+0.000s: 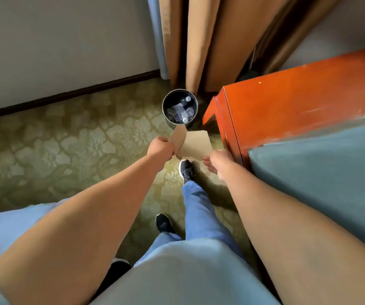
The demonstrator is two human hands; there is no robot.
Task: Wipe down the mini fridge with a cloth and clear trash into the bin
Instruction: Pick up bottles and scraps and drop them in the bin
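Note:
A round metal bin stands on the carpet near the curtains, with several clear plastic bottles inside. Just in front of it I hold a folded piece of brown cardboard. My left hand is closed on its left flap. At the cardboard's lower right corner, my right hand touches it with fingers partly spread. The grey-blue surface at right may be the mini fridge top; I cannot tell. No cloth is in view.
An orange-red wooden cabinet stands right of the bin. Tan curtains hang behind it. A white wall with dark baseboard runs at left. My feet in dark shoes stand on the patterned green carpet.

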